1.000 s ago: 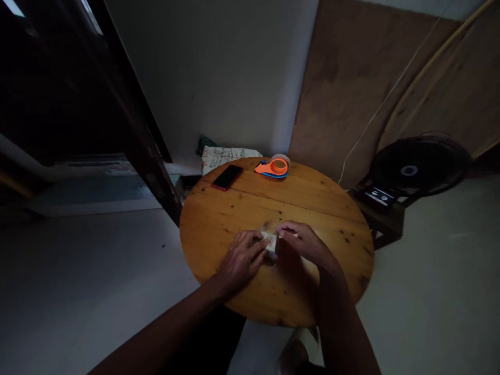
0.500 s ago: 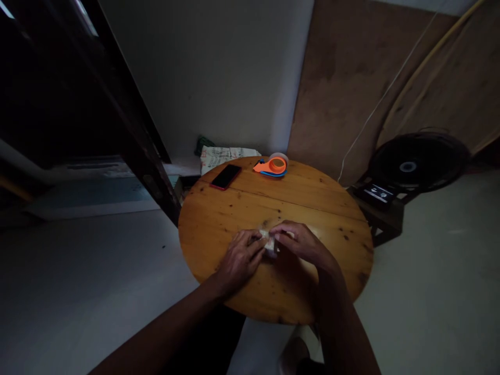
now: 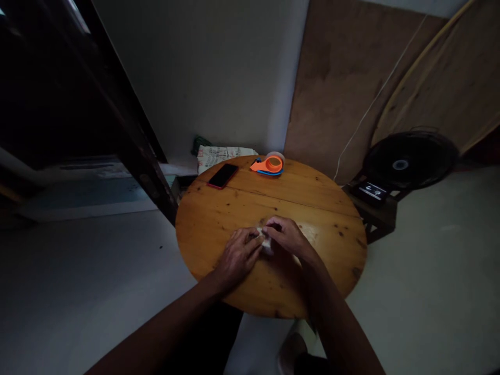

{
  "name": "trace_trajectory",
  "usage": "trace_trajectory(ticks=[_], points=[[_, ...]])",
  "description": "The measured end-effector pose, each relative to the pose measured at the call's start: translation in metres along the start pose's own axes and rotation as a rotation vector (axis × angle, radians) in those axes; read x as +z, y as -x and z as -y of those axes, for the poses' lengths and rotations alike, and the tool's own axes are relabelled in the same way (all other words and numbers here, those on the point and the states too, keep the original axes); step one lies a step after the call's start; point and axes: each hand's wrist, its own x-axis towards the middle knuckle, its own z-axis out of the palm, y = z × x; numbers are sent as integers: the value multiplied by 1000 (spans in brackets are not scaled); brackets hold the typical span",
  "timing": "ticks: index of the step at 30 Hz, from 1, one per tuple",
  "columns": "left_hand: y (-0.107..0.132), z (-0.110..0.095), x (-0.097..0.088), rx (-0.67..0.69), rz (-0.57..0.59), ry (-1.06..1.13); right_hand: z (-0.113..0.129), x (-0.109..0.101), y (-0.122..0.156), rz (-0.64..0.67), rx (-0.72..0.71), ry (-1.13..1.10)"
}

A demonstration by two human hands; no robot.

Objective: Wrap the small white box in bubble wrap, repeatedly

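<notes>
Two hands [image 3: 260, 247] around small upright packet [image 3: 266, 242]

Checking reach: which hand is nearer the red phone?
Left. The left hand lies almost straight below the red phone on the table; the right hand sits farther to the phone's right.

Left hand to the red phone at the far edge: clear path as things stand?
Probably yes. Bare table lies between the left hand and the phone; nothing blocks it. But that hand is on the small white object.
</notes>
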Motion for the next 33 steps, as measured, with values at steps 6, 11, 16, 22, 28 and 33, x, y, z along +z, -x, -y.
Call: trace_trajectory(ticks=[6, 11, 16, 22, 28, 33], points=[[1, 0, 0, 2, -7, 10, -2, 1, -1, 82, 117, -204], [3, 2, 1, 5, -16, 10, 1, -4, 2, 110, 116, -206], [3, 3, 2, 13, -26, 7, -3, -2, 2, 132, 141, -230], [3, 2, 2, 18, -29, -5, -2, -3, 2, 143, 155, -249], [4, 4, 3, 18, -42, -1, 6, -8, 4, 162, 126, -232], [4, 3, 2, 20, -40, 11, 4, -8, 3, 151, 110, -230]])
